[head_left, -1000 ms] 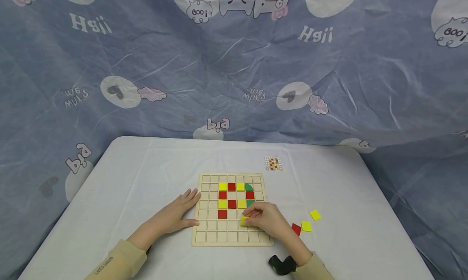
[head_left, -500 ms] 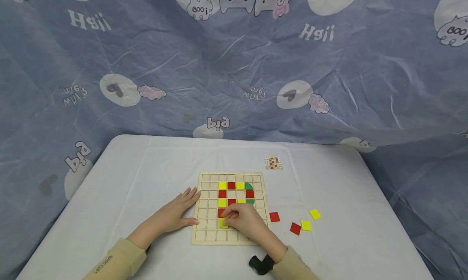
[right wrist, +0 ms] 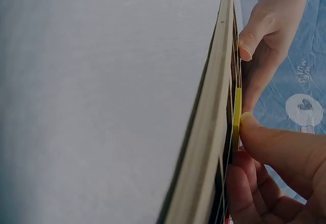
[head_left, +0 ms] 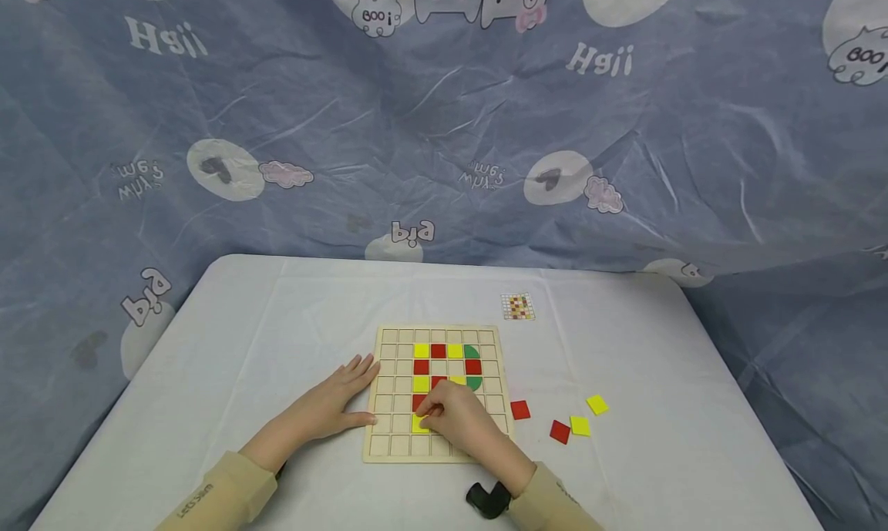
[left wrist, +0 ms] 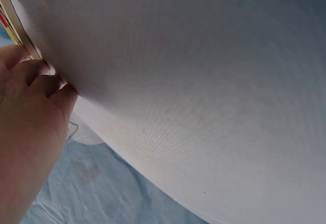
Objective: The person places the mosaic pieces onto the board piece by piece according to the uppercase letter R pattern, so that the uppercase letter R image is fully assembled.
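1. One wooden grid board (head_left: 388, 450) lies on the white table (head_left: 277, 323), near its front middle.
2. The right hand (head_left: 461, 423) pinches one yellow tile (head_left: 419, 424) between thumb and fingertips and holds it on a square in the board's near-left part; the right wrist view shows the yellow tile (right wrist: 237, 112) edge-on against the board (right wrist: 209, 132) with the fingertips (right wrist: 249, 122) on it.
3. The left hand (head_left: 329, 404) lies flat with straight fingers, holding nothing, and touches the board's left edge.
4. Visible tiles set in the board: three yellow, four red, and two green ones (head_left: 472, 367) at the right of the pattern; the right hand hides some squares.
5. Loose tiles on the table to the right of the board: two red (head_left: 520, 410) (head_left: 560, 431) and two yellow (head_left: 580, 425) (head_left: 597, 404).
6. One small pattern card (head_left: 518, 307) lies far right of the board.
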